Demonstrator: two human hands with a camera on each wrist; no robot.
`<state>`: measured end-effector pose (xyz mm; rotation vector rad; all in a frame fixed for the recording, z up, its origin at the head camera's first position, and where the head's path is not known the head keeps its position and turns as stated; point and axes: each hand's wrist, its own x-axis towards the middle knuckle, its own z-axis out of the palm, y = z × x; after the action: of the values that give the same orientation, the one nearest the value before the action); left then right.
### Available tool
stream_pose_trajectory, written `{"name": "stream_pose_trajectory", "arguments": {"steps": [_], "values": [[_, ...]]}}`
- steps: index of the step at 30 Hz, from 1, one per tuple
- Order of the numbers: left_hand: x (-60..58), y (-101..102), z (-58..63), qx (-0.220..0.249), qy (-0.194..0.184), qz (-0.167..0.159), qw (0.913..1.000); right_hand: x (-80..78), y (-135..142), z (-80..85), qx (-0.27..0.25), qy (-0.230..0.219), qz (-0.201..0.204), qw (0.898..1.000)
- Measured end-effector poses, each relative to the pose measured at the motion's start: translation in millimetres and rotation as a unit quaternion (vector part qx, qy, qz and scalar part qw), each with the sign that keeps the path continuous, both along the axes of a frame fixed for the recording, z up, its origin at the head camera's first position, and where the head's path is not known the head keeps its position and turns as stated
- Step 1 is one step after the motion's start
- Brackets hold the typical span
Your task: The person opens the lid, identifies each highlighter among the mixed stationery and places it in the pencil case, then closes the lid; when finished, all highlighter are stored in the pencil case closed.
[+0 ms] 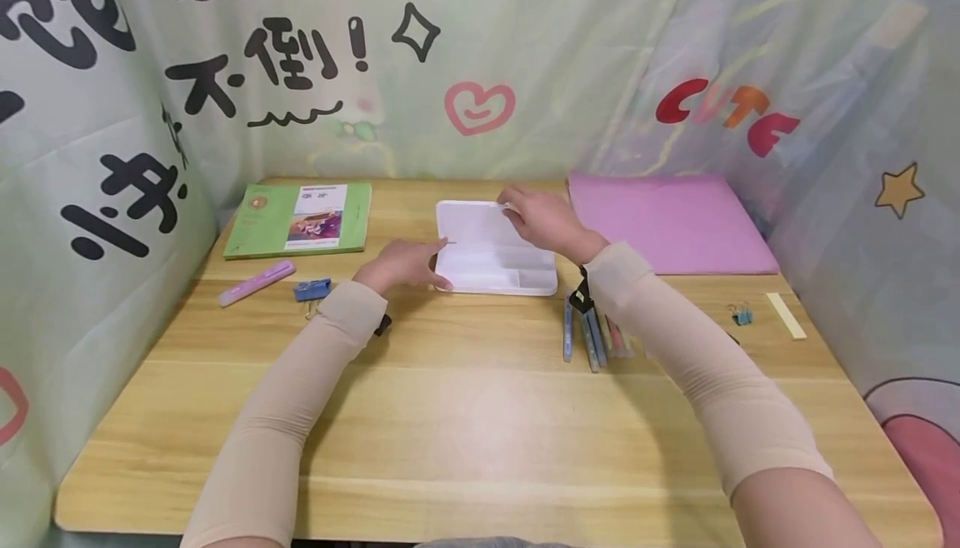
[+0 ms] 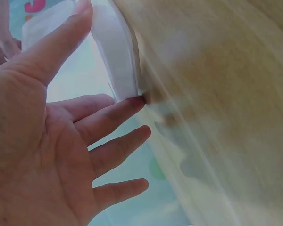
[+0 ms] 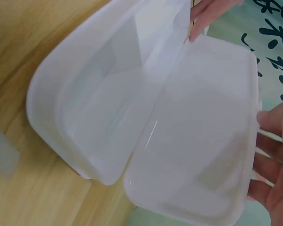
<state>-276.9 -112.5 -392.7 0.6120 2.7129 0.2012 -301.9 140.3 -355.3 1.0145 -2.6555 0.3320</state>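
A white pencil case (image 1: 480,261) lies on the table with its lid (image 3: 198,122) raised, showing a bare inside with a small divider. My left hand (image 1: 405,265) holds the case at its left end, thumb near the front corner. In the left wrist view, the index and middle fingertips meet the case's end while the other two fingers are spread apart from it. Along the lid's far edge, my right hand (image 1: 547,219) grips the lid, thumb on one side and fingers behind, as the right wrist view shows.
Several pens (image 1: 592,340) lie beneath the right wrist. At the left are a green book (image 1: 258,223), a pink stick-shaped item (image 1: 257,283) and a blue binder clip (image 1: 312,290). A pink sheet (image 1: 675,223), a teal clip (image 1: 741,315) and a cream strip (image 1: 786,316) are at the right.
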Motion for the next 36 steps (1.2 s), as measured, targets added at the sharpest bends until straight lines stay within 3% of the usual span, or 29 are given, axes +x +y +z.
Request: {"name": "stream_pose_trajectory", "arguments": {"steps": [5, 12, 16, 19, 22, 29, 36], "values": [[-2.7, 0, -1.1, 0.003, -0.002, -0.004, 1.0, -2.6, 5, -5.8, 0.012, -0.003, -0.001, 1.0], [-1.6, 2, -0.7, 0.014, -0.007, 0.002, 0.9999, 0.6, 17, -18.1, 0.05, -0.047, -0.014, 0.998], [-1.8, 4, 0.5, 0.019, -0.017, 0.005, 0.9997, 16.3, 33, -17.1, 0.048, -0.043, -0.04, 0.997], [-2.5, 3, 1.6, 0.021, -0.021, 0.005, 0.9996, 35.0, 44, -12.0, 0.052, -0.03, -0.06, 0.996], [-2.9, 2, 2.6, 0.021, -0.022, 0.005, 0.9995, 55.6, 53, -9.3, 0.057, -0.045, -0.082, 0.994], [-2.3, 0, 5.4, 0.025, -0.023, 0.009, 0.9994, 92.8, 61, -18.7, 0.116, -0.15, -0.12, 0.974], [-3.5, 0, 2.4, 0.029, -0.026, 0.003, 0.9992, 108.0, 55, -28.6, 0.174, -0.22, -0.161, 0.946]]}}
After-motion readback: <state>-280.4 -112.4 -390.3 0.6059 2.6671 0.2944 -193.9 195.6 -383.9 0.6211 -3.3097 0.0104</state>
